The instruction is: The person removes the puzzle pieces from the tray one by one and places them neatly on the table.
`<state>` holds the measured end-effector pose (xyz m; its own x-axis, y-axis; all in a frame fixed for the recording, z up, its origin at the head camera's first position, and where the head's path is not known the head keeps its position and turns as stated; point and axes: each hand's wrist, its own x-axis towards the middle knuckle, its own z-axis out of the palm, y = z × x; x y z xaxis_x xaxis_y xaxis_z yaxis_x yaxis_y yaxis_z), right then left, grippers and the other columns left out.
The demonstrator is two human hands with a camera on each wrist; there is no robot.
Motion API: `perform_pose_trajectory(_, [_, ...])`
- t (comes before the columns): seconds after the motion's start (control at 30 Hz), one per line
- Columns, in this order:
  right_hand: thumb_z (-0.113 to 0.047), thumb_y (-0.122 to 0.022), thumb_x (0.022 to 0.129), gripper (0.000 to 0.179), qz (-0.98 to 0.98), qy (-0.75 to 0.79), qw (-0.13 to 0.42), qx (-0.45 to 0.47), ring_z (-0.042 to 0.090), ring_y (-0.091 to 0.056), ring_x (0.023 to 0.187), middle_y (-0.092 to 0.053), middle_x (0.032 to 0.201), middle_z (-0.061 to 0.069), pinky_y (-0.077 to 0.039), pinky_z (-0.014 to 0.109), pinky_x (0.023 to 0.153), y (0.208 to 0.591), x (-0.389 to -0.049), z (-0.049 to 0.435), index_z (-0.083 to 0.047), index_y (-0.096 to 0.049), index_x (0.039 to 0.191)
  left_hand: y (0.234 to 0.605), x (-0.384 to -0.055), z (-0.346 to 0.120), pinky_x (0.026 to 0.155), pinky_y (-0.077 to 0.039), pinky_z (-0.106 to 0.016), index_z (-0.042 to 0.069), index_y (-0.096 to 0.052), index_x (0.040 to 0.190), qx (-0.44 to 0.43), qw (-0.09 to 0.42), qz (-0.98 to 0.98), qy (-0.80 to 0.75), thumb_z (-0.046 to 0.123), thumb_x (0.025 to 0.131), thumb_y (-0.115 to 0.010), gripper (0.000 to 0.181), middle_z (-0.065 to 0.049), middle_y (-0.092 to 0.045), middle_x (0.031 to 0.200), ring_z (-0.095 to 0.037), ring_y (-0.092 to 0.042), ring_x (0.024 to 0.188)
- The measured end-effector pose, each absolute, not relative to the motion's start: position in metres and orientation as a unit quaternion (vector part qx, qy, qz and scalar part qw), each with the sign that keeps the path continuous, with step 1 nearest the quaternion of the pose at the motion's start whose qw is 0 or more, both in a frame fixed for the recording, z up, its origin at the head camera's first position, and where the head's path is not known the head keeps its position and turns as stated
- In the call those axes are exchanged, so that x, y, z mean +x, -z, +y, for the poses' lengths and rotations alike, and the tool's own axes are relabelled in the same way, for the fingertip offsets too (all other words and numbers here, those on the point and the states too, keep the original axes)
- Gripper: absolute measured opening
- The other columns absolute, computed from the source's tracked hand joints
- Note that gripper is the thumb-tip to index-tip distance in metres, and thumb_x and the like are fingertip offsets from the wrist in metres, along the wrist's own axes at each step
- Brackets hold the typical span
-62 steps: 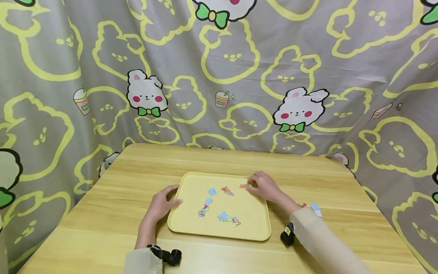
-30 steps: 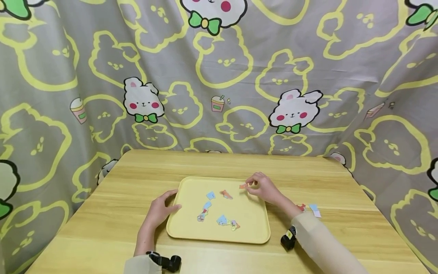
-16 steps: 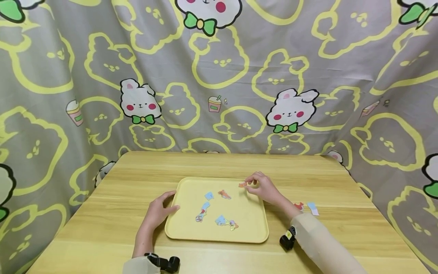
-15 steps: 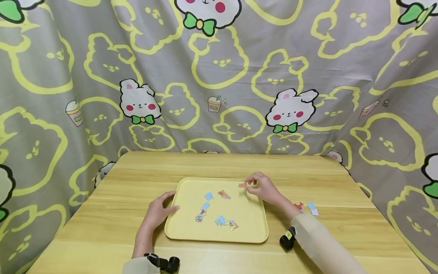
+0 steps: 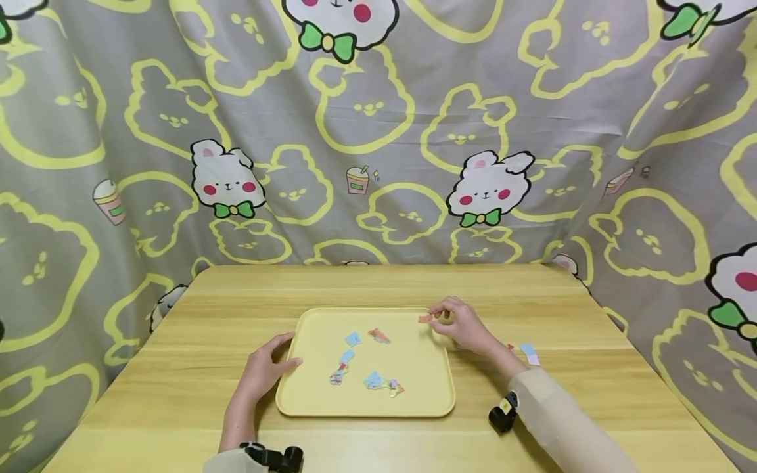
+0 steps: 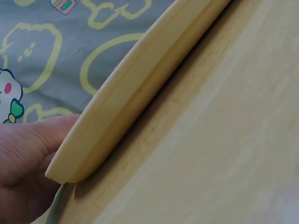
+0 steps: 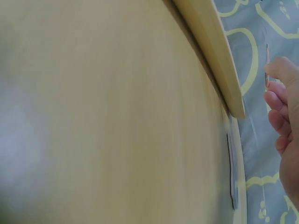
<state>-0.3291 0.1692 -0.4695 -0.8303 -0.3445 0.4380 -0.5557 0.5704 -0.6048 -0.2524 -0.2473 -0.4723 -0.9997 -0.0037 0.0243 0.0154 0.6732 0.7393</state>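
Observation:
My right hand (image 5: 464,325) pinches a small orange puzzle piece (image 5: 424,318) between thumb and fingertips over the far right corner of the yellow tray (image 5: 414,368). In the right wrist view this piece (image 7: 267,65) appears nearly edge-on. At the tray's left edge, my left hand (image 5: 264,368) grips the rim, thumb on top and fingers along the outside; part of that hand (image 6: 28,158) shows in the left wrist view. Several pieces lie in the tray: an orange one (image 5: 379,336), a blue one (image 5: 353,339), a joined strip (image 5: 340,369) and a joined group (image 5: 374,380).
Right of the tray, a blue and lilac piece (image 5: 529,353) lies on the wooden table (image 5: 562,309). A red piece (image 5: 510,346) beside it is mostly hidden by my right forearm. A patterned curtain (image 5: 284,98) hangs close behind the table's far edge.
My head view has turned a little, shifting the scene left. The right hand has lifted the orange piece slightly at the tray's corner. The left hand keeps its grip on the rim.

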Motion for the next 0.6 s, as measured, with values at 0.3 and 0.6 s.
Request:
perform_pose_trajectory(0.3, [-0.012,-0.075,0.084,0.018,-0.882,-0.391,0.123,0.231,0.011,-0.051,0.083,-0.064,0.093,0.001,-0.046,0.02,0.07,0.466,-0.319,0.187,-0.009,-0.071,0.101,0.474,-0.253,-0.249,0.115,-0.033,-0.059,0.01,-0.05,0.142,-0.006,0.008,-0.916,0.402,0.021,0.088,-0.073,0.06,-0.024,-0.046,0.148,-0.046,-0.038,0.139])
perform_pose_trajectory(0.6, [-0.008,-0.074,0.083,0.018,-0.886,-0.38,0.141,0.224,0.009,-0.05,0.08,-0.064,0.089,0.002,-0.045,0.02,0.067,0.466,-0.312,0.21,-0.007,-0.071,0.101,0.472,-0.251,-0.247,0.115,-0.034,-0.059,0.008,-0.05,0.142,-0.009,0.009,-0.915,0.402,0.02,0.088,-0.073,0.06,-0.025,-0.046,0.148,-0.047,-0.038,0.139])
